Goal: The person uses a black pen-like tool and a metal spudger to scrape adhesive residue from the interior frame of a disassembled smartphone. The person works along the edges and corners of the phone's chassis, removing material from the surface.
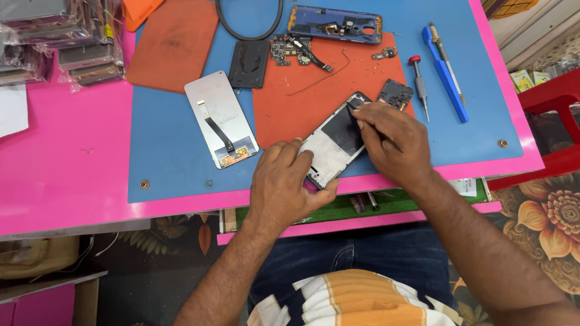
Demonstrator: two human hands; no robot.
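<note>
Phone frame [335, 148], opened with its back off, lies tilted across the lower edge of the orange mat [314, 96], its bottom corner hanging over the blue mat [169, 151] near the front of the pink surface [60, 175]. I see my left hand [284, 187] closed on the frame's lower end, thumb at the near edge and fingers laid over the side. My right hand [389, 142] is bunched at the frame's upper end, fingertips pinched together on a small dark piece at the top corner; I cannot tell what that piece is.

Just beside the right hand, a small black cover part [396, 93] rests on the orange mat. Left of the frame, a white display panel [220, 119] with a dark ribbon cable lies face down on the blue mat. Above it sits a black flat plate [249, 63], and next to that a circuit board [290, 49] with a flex strip. A blue phone back shell [335, 24] lies at the far edge. To the right, well apart from my hands, are a red-capped screwdriver [419, 84] and a blue tool [446, 75]. A second orange mat [174, 43] lies at the upper left, and bagged parts [54, 42] are stacked in the far left corner.
</note>
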